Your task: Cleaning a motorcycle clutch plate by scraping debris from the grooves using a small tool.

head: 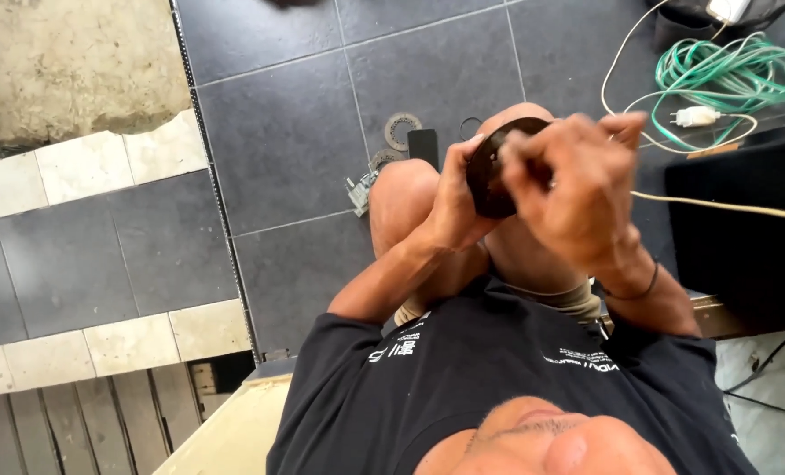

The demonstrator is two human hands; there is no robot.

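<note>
We hold a dark round disc (489,180) up above our knees, and everything else is placed from that disc. Our left hand (456,202) grips the disc from its left edge, the fingers curled round the rim and the thumb lying on its face. Our right hand (577,189) comes in from the disc's right side and covers part of it, the fingertips bunched together and pinching at the disc's upper edge; whatever small piece may sit between those fingertips is hidden, so we cannot tell it. A thin dark band sits on the right wrist.

Beyond the disc, on the dark floor tiles (278,132), lie a toothed ring (402,130), a flat black block (423,148) just beside it, and a thin wire ring (470,127) close by. Just below the toothed ring, left of the disc, a second round plate (384,160) touches a small grey metal part (360,192) near our left knee.

Right of the disc and beyond it, a coil of green cable (731,75) lies with a white plug (696,115) at its near edge, and a cream cord (727,207) runs across a black case (744,229). Far left of the disc stands a rough concrete slab (71,66).
</note>
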